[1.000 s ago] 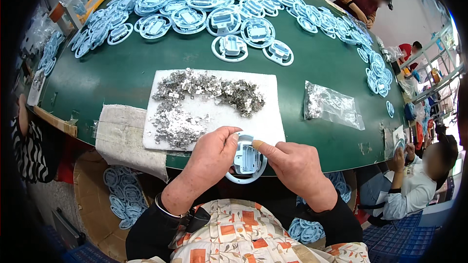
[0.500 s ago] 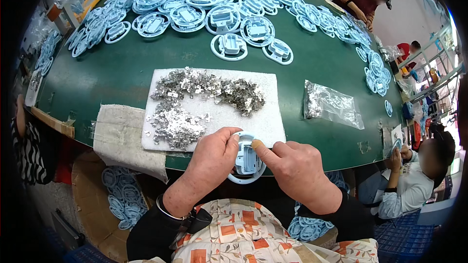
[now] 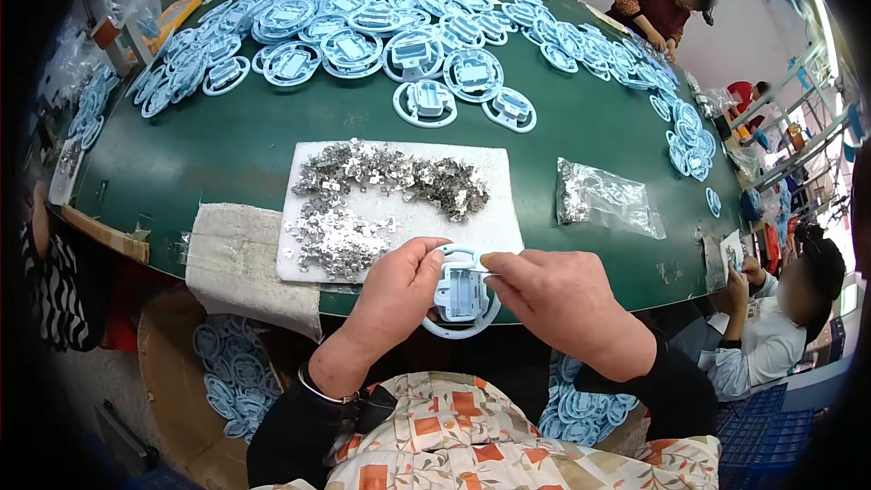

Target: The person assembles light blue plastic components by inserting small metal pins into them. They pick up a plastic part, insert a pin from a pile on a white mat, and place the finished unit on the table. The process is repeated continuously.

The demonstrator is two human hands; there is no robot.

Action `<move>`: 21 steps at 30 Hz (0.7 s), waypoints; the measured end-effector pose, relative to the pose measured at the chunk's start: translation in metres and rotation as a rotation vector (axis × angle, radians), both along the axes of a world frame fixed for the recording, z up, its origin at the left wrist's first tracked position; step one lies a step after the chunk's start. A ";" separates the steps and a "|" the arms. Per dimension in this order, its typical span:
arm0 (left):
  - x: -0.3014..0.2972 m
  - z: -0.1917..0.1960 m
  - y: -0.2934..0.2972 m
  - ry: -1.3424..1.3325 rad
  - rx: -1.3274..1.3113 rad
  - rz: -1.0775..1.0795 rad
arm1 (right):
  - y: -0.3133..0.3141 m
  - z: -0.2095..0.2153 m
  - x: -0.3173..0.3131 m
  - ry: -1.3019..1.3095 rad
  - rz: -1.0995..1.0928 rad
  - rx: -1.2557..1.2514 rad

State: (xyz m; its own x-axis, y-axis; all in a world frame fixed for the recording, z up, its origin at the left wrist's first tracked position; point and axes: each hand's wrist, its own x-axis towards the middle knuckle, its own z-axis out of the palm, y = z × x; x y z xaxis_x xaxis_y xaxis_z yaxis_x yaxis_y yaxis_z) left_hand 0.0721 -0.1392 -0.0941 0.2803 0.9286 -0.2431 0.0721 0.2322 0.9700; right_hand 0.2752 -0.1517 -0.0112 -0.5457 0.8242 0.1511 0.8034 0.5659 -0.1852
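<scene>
A light blue ring-shaped plastic part, with a box-like compartment in its middle, is held just off the table's near edge. My left hand is closed on its left rim, thumb on top. At the upper right of the part, my right hand is closed in a pinch, its fingertips touching the part. Whatever lies between those fingertips is hidden. Just beyond my hands, a white foam sheet bears heaps of small silvery metal clips.
Many similar blue parts are piled across the far side of the green table. A clear bag of metal pieces lies right of the foam. A pale cloth hangs over the edge. Cardboard boxes hold more parts below. Co-workers sit nearby.
My right thumb, which pressed on the upper part of the blue piece, has drawn back right into a pinch at its edge. My left hand keeps its hold. The whole view has shifted slightly.
</scene>
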 end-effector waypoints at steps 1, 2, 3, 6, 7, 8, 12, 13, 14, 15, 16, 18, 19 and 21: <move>-0.002 -0.001 -0.001 -0.071 -0.031 -0.004 | -0.001 -0.007 0.004 0.201 -0.070 -0.031; -0.005 -0.004 -0.003 -0.146 -0.064 -0.023 | -0.005 -0.013 0.010 0.309 -0.228 -0.280; -0.004 -0.005 -0.004 -0.220 -0.097 -0.053 | -0.009 -0.024 0.015 0.488 -0.289 -0.433; -0.001 -0.003 -0.014 -0.291 -0.134 -0.126 | -0.019 -0.040 0.018 1.014 -0.359 -0.884; 0.001 -0.002 -0.016 -0.318 -0.147 -0.141 | -0.020 -0.039 0.019 1.045 -0.345 -0.900; -0.001 -0.001 -0.018 -0.310 -0.141 -0.155 | -0.021 -0.041 0.021 1.076 -0.327 -0.921; -0.006 0.007 -0.020 0.081 0.313 -0.342 | -0.023 -0.039 0.028 1.031 -0.286 -0.913; -0.002 0.008 -0.020 0.130 0.387 -0.348 | -0.024 -0.039 0.029 1.020 -0.281 -0.905; 0.000 0.011 -0.020 0.186 0.462 -0.347 | -0.026 -0.026 0.023 1.023 -0.282 -0.931; 0.002 0.014 -0.020 0.241 0.537 -0.347 | -0.027 -0.025 0.024 1.113 -0.282 -0.980; 0.004 0.007 -0.020 0.107 0.415 -0.339 | -0.028 -0.024 0.027 1.203 -0.281 -1.029; 0.000 -0.002 -0.026 -0.353 0.018 -0.317 | -0.029 -0.025 0.022 1.260 -0.222 -0.906; -0.002 -0.002 -0.027 -0.579 -0.185 -0.297 | -0.028 -0.033 0.019 1.200 -0.209 -0.773; -0.002 0.003 -0.027 -0.607 -0.191 -0.306 | -0.029 -0.043 0.013 1.192 -0.230 -0.729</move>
